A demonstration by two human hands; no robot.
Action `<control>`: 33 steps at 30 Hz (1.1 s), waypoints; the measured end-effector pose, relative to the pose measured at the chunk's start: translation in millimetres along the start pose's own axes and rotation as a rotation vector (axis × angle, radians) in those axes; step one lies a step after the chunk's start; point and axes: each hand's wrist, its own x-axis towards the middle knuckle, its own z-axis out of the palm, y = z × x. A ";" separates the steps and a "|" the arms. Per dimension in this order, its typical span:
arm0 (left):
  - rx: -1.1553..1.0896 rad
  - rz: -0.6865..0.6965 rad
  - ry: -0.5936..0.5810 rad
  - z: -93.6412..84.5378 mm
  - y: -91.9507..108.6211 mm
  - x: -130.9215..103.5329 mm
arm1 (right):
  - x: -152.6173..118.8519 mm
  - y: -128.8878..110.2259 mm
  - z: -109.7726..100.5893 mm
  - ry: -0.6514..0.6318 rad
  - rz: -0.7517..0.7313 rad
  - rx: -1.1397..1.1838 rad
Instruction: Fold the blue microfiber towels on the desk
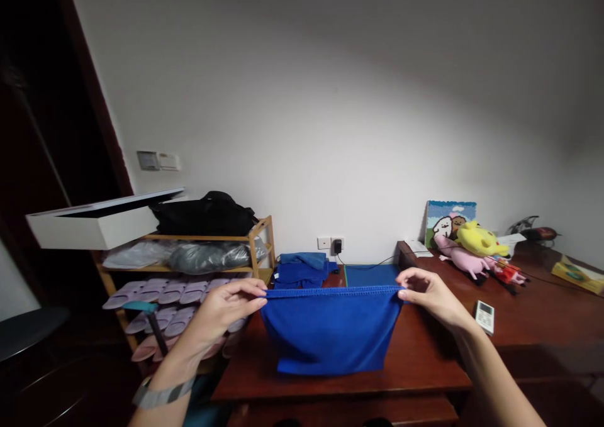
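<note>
A bright blue cloth (333, 336) with a stitched hem hangs between my two hands over the wooden table (425, 367). My left hand (234, 302) pinches its upper left corner between thumb and fingers. At the upper right corner, my right hand (427, 290) pinches the same hem. The top edge is pulled nearly straight, and the lower part hangs down close to the tabletop or touches it; I cannot tell which. Behind the cloth lies a pile of folded blue cloths (302, 270) near the wall.
A blue mat (372, 275) lies at the back. On the right are plush toys (472, 254), a picture board (450, 219), a white remote-like device (484, 317) and a yellow box (578, 273). A rack (255, 251) with slippers, a black bag (205, 216) and a white box (101, 222) stands left.
</note>
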 end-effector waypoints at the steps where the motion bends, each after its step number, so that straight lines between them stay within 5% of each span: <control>1: -0.009 -0.004 -0.010 1.6 1.4 0.1 | -0.7 1.1 -0.2 0.014 0.007 -0.009; 14: 0.144 0.049 -0.167 18.9 -17.2 30.5 | 11.1 18.6 3.5 0.121 -0.055 -0.202; 23: 0.345 0.072 -0.198 23.9 -8.7 16.3 | 5.5 38.3 -0.8 0.166 -0.073 -0.298; 33: 0.498 0.135 -0.198 56.0 -2.4 4.2 | -9.2 47.0 -15.7 0.208 -0.156 -0.513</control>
